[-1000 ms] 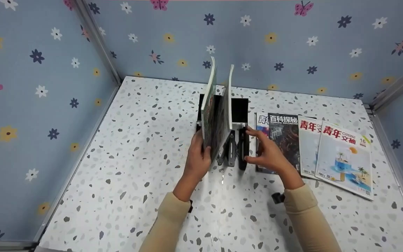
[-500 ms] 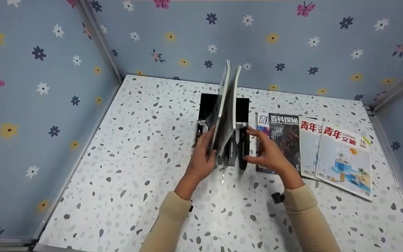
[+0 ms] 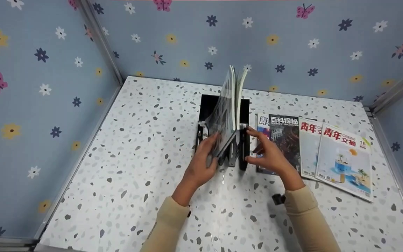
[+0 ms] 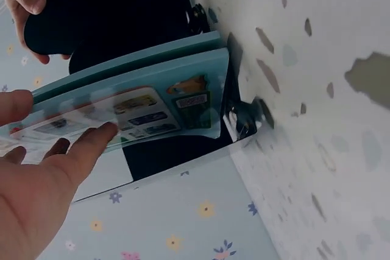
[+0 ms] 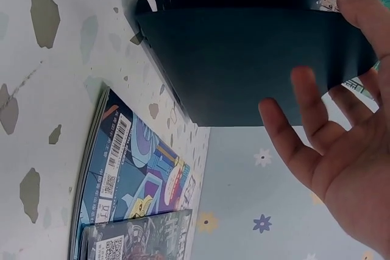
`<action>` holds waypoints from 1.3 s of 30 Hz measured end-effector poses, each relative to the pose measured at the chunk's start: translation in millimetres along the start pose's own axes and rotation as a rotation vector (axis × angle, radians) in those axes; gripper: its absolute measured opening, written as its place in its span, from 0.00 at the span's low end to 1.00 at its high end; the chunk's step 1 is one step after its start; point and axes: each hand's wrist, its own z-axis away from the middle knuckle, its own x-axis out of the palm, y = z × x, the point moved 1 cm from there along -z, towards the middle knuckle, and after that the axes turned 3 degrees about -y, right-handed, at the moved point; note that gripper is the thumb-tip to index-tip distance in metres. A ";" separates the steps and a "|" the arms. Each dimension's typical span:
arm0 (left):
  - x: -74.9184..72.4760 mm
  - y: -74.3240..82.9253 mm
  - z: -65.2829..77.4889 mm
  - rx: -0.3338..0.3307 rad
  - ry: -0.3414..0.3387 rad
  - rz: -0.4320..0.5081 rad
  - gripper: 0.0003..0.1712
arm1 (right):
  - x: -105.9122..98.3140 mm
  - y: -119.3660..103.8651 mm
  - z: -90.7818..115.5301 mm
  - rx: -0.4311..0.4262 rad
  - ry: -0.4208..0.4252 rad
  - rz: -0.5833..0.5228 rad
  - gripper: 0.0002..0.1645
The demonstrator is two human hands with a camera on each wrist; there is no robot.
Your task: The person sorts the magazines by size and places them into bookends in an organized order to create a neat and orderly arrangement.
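Observation:
A black bookend (image 3: 209, 105) with upright panels and a jointed base stands mid-table. Inside it, two magazines (image 3: 230, 101) stand upright close together, leaning toward its right side. My left hand (image 3: 201, 166) rests on the left face of these magazines; in the left wrist view its fairly straight fingers (image 4: 91, 144) press on a cover with small pictures. With thumb and fingers on opposite sides, my right hand (image 3: 271, 154) grips the bookend's right end panel (image 5: 244, 59). The magazines' lower edges are partly hidden in the head view.
Right of the bookend, several magazines lie overlapping on the speckled white table (image 3: 135, 140): a dark one (image 3: 285, 140), a pale one (image 3: 308, 147) and another with a beach drink cover (image 3: 345, 157). Blue flowered walls (image 3: 187, 35) enclose the back and sides.
The left hand has moved slightly right, pushing the left magazine over against the other one. Both magazines now stand farther right in the bookend. The right hand has stayed on the panel.

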 end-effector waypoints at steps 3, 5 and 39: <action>-4.6 3.7 1.3 0.091 0.118 -0.025 0.36 | -0.3 0.8 1.4 -0.015 0.006 0.015 0.51; -8.7 4.3 -0.3 0.160 0.243 -0.038 0.31 | -1.6 0.5 2.9 -0.030 0.019 0.051 0.50; -32.6 -8.5 -20.5 -0.135 0.195 0.271 0.23 | 0.1 48.6 29.0 0.138 -0.021 0.512 0.59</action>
